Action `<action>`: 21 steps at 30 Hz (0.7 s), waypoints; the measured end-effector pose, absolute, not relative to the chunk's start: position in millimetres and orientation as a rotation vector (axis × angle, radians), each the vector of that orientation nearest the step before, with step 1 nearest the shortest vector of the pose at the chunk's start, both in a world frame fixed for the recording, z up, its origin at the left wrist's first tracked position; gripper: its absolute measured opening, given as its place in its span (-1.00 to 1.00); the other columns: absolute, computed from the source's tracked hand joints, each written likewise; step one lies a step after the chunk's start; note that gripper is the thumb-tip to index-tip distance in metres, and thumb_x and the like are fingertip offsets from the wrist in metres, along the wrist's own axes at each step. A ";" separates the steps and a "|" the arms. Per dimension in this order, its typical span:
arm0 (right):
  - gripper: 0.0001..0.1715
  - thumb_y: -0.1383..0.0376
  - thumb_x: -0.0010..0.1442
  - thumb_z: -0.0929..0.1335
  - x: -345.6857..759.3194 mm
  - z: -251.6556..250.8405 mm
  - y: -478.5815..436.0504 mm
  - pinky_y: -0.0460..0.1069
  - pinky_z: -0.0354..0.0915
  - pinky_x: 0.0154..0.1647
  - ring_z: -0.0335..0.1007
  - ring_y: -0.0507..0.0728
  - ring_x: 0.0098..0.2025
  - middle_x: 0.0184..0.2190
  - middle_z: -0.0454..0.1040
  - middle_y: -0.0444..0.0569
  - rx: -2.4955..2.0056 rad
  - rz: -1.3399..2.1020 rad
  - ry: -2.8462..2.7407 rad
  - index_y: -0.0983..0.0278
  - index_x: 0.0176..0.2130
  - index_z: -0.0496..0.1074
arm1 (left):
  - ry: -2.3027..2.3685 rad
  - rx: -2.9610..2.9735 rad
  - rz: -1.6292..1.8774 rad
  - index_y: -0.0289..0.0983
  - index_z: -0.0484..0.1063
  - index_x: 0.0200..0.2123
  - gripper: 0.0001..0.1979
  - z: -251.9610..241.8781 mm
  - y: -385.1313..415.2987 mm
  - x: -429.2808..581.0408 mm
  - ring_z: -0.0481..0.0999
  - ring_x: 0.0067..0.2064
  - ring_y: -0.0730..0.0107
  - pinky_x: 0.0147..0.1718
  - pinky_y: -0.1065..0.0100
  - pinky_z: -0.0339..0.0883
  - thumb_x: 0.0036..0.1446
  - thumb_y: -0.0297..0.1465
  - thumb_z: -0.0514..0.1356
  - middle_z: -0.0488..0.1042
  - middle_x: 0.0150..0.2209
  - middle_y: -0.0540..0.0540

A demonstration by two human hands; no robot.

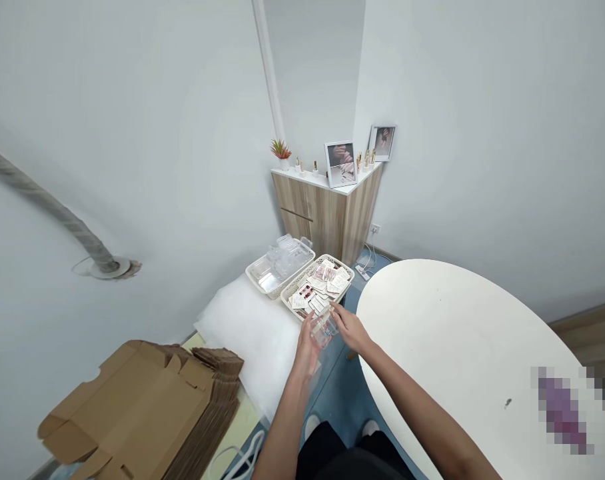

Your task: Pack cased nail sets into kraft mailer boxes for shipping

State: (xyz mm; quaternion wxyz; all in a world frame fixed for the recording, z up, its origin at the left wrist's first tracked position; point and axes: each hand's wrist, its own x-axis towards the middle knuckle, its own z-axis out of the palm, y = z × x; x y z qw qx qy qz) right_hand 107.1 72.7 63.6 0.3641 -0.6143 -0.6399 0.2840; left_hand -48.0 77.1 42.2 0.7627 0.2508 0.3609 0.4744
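Through the head view I see my left hand (307, 343) and right hand (351, 331) gripping a clear box (324, 331) between them, near the basket of cards (285, 299). Flattened cardboard (127, 407) crowds the left; the white table (432, 333) hems in the right.

Small clear plastic box (324, 329), held midair between fingers (337, 309).
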 end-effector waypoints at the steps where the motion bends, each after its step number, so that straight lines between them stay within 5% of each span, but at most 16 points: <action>1: -0.50 0.04 0.36 0.10 107.4 63.5 76.8 0.08 0.28 0.04 0.41 0.20 0.05 0.03 0.48 0.01 -1.630 0.690 -1.651 0.17 0.09 0.37 | 0.783 0.523 1.027 -0.04 0.23 0.19 -0.41 39.9 78.7 -53.9 0.37 0.17 0.09 0.01 0.11 0.39 0.13 -0.03 0.19 0.26 0.23 -0.16; 5: -0.57 0.08 0.36 0.12 103.6 62.9 91.3 -0.04 0.28 -0.25 0.49 0.14 -0.31 -0.36 0.57 -0.06 -1.685 0.706 -1.710 0.18 -0.16 0.47 | 0.840 0.544 0.911 -0.05 0.26 0.19 -0.42 29.8 82.8 -81.0 0.32 0.21 0.04 0.07 0.04 0.33 0.10 -0.13 0.25 0.27 0.24 -0.17; 11: -0.60 0.11 0.35 0.16 92.3 61.4 118.2 -0.06 0.29 -0.32 0.48 0.09 -0.41 -0.48 0.55 -0.11 -1.369 1.009 -1.780 0.21 -0.28 0.46 | 1.087 0.940 0.897 -0.15 0.50 -0.02 -0.54 34.5 107.1 -107.7 0.22 0.28 0.12 0.25 0.16 0.06 -0.05 -0.26 0.39 0.38 0.17 -0.13; 16: -0.59 0.06 0.32 0.19 76.2 49.0 152.4 -0.05 0.32 -0.33 0.47 0.07 -0.43 -0.47 0.55 -0.11 -1.245 1.181 -1.773 0.24 -0.28 0.47 | 1.059 1.045 0.924 -0.26 0.55 -0.15 -0.58 43.6 141.9 -113.9 0.53 -0.02 0.13 0.09 0.15 0.29 -0.11 -0.21 0.40 0.60 -0.16 -0.17; 21: -0.63 0.11 0.32 0.20 66.1 30.7 198.9 -0.04 0.29 -0.22 0.45 0.10 -0.27 -0.33 0.56 -0.06 -1.445 0.954 -1.926 0.24 -0.22 0.49 | 1.165 0.990 0.952 -0.27 0.50 -0.33 -0.59 38.6 167.2 -129.2 0.59 -0.26 0.20 -0.22 0.22 0.46 -0.18 -0.10 0.40 0.57 -0.38 -0.11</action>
